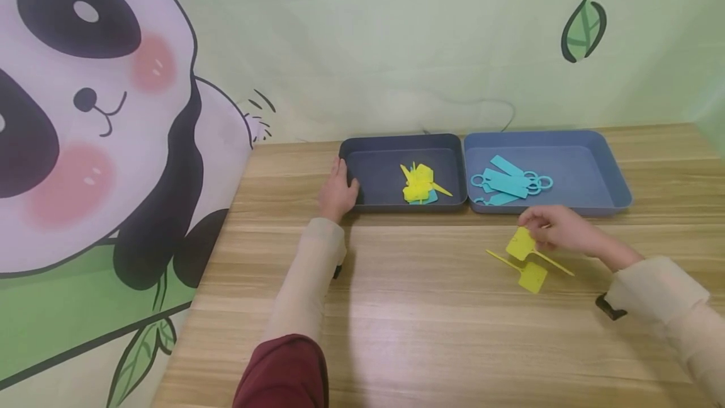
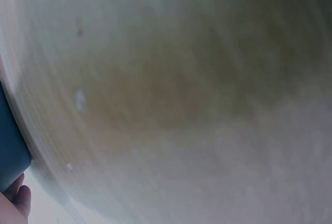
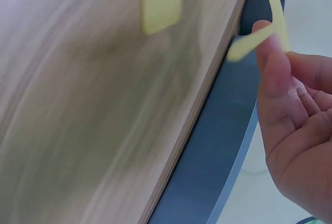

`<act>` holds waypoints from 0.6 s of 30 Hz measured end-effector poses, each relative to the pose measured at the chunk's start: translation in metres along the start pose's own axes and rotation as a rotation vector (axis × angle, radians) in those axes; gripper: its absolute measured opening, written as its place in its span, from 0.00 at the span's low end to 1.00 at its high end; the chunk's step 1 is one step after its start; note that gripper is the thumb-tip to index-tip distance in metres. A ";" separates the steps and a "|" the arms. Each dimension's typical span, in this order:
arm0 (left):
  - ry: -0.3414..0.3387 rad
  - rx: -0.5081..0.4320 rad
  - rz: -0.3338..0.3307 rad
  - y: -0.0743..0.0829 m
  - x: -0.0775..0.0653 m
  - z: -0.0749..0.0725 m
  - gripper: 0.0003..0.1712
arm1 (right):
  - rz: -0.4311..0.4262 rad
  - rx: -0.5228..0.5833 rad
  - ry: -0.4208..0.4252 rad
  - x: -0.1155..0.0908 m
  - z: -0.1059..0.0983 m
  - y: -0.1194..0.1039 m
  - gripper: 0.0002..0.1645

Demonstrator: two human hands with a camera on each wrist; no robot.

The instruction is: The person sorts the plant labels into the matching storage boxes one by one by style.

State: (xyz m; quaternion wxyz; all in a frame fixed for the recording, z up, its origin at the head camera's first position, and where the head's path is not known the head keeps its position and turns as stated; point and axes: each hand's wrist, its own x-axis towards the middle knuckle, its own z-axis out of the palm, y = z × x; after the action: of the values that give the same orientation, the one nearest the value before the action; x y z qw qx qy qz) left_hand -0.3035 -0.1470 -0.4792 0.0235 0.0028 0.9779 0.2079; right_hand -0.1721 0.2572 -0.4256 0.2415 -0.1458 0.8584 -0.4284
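Observation:
My right hand (image 1: 561,228) is over the table in front of the blue tray. Its thumb and fingertips pinch a yellow plant tag (image 1: 518,244) with a square head and thin pointed stem. A second yellow tag (image 1: 533,277) lies on the table just below it in the head view. My left hand (image 1: 338,192) rests at the left side of the dark tray (image 1: 376,203), fingers extended along its wall and thumb apart. Only fingertips (image 2: 22,200) at the tray's corner show in the left wrist view.
Inside the dark tray is a small heap of yellow tags (image 1: 419,184), some teal showing beneath. The blue tray (image 1: 583,175) beside it holds several teal ring-ended tags (image 1: 506,182). Both stand near the back edge of the wooden table (image 1: 419,307), before a panda-printed backdrop (image 1: 362,43).

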 end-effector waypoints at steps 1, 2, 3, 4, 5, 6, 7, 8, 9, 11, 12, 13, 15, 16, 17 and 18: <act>-0.001 -0.001 0.001 0.000 0.000 0.000 0.36 | 0.005 0.034 -0.003 0.002 0.000 -0.002 0.16; -0.002 0.002 0.003 0.000 0.000 0.000 0.36 | 0.009 0.065 -0.004 0.003 0.000 -0.004 0.16; -0.002 0.003 0.005 0.000 0.000 0.000 0.36 | 0.013 0.092 -0.001 0.005 0.000 -0.006 0.16; -0.003 0.003 0.006 0.000 0.000 0.000 0.36 | 0.015 0.112 0.000 0.007 0.000 -0.008 0.16; -0.002 0.005 0.009 0.000 0.000 0.000 0.36 | 0.016 0.124 0.003 0.009 0.001 -0.010 0.16; -0.003 0.005 0.009 0.000 0.000 0.000 0.36 | 0.016 0.133 0.006 0.011 0.001 -0.011 0.16; -0.003 0.005 0.009 0.001 0.000 -0.001 0.36 | 0.019 0.145 0.008 0.013 0.002 -0.013 0.16; -0.003 0.007 0.009 0.001 0.000 -0.001 0.36 | 0.021 0.152 0.009 0.015 0.002 -0.014 0.16; -0.003 0.007 0.008 0.001 -0.001 -0.002 0.36 | 0.025 0.159 0.010 0.018 0.003 -0.015 0.16; -0.001 0.011 0.007 0.001 -0.001 -0.002 0.36 | 0.033 0.175 0.014 0.023 0.004 -0.018 0.16; -0.001 0.012 0.005 0.002 -0.001 -0.002 0.36 | 0.037 0.186 0.019 0.025 0.005 -0.020 0.17; 0.000 0.014 0.005 0.002 -0.001 -0.002 0.36 | 0.040 0.197 0.027 0.028 0.005 -0.022 0.17; 0.002 0.021 0.007 0.001 -0.001 -0.002 0.36 | 0.048 0.218 0.045 0.034 0.007 -0.025 0.18; 0.004 0.023 0.008 0.001 0.000 -0.001 0.36 | 0.055 0.234 0.056 0.037 0.007 -0.026 0.19; 0.004 0.026 0.008 0.001 0.000 -0.001 0.36 | 0.061 0.251 0.066 0.039 0.007 -0.028 0.19; 0.007 0.029 0.009 0.000 0.001 -0.001 0.36 | 0.071 0.271 0.075 0.042 0.008 -0.030 0.20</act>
State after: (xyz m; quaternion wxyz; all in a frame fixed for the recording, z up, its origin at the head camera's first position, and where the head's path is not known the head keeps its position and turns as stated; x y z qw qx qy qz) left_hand -0.3042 -0.1468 -0.4785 0.0191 0.0070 0.9808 0.1937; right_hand -0.2017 0.2156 -0.4176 0.2417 -0.0652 0.8059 -0.5365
